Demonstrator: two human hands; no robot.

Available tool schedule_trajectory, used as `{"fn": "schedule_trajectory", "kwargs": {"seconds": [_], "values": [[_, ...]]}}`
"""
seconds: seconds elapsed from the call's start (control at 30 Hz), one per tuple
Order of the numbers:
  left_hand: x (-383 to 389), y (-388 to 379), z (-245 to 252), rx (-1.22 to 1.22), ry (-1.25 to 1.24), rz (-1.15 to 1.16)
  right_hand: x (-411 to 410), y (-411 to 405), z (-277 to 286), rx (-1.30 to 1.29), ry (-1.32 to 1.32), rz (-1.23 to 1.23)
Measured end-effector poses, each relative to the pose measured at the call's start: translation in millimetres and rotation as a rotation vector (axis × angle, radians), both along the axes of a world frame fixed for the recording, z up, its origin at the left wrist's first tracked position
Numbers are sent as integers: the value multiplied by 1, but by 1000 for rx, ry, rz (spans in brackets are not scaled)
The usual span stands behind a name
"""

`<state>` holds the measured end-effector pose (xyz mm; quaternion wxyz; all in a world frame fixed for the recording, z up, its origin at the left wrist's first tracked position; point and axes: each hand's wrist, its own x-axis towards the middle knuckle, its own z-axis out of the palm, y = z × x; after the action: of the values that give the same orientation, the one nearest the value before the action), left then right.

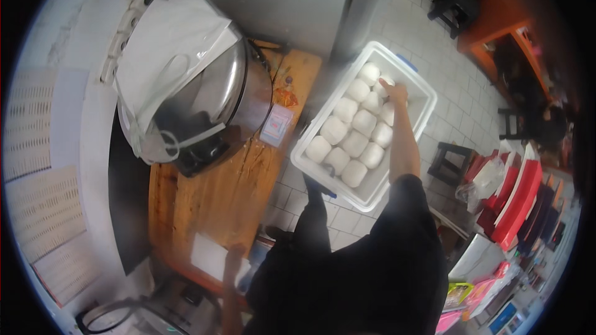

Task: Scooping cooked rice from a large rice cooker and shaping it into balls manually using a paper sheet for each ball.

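Observation:
A white plastic bin holds rows of pale rounded pieces that look like dough balls or buns. My right hand reaches into the bin's upper part, its thumb and fingers spread around one pale piece; a firm hold cannot be made out. At the lower end of the wooden table, my left hand rests by the edge of a white sheet or flat board. That hand is blurred, so its finger positions are unclear.
A large steel drum with papers and a pale strap on top stands on the table. Beside it lie a playing-card-like pack and an orange wrapper. Black stools and red items are at right.

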<state>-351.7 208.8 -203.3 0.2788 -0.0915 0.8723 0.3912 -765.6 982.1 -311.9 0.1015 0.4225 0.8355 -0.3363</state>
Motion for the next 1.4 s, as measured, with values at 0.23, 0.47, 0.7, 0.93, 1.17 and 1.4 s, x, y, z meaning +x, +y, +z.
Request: {"fn": "schedule_trajectory", "kwargs": {"seconds": [0.23,0.47,0.7,0.93,1.17,1.4], "values": [[73,15,2,17,-34,303,2,-23,-29,717,-40,69],[133,45,34,68,136,411,123,-379,255,-141,1119,283],[194,23,61,308,75,776,358,-831,396,-1113,1096,1963],[249,-9,86,382,360,941,548,-1129,392,374,409,3044],[257,-48,91,397,476,950,557,-1124,383,167,-345,3163],[191,-98,23,384,351,553,439,-1030,463,-415,-452,2800]]}}
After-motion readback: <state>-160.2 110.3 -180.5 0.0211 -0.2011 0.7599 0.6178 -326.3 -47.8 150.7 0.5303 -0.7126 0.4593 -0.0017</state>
